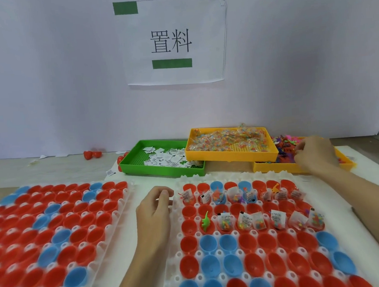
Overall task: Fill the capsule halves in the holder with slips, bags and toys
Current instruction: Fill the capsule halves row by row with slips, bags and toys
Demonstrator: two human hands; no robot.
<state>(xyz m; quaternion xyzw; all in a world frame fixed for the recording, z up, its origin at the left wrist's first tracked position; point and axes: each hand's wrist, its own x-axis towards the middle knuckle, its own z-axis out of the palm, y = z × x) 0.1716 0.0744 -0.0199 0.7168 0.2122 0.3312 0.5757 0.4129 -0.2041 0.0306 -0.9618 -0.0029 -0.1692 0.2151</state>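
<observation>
A white holder point(179, 243) on the right carries red and blue capsule halves point(229, 243). Its far row and third row hold slips, bead bags point(260, 222) and small toys, among them a green dinosaur point(205, 221). My left hand point(154, 214) rests at the holder's left edge with its fingers loosely curled and nothing in it. My right hand point(314, 154) reaches into the yellow toy tray point(274, 166) at the far right, fingers curled down among the small coloured toys point(284, 147); what they hold is hidden.
A second holder point(125, 198) of bare red and blue halves lies on the left. A green tray point(132, 163) of paper slips and a yellow tray point(227, 156) of bead bags stand behind. Loose red halves point(92, 153) lie by the wall.
</observation>
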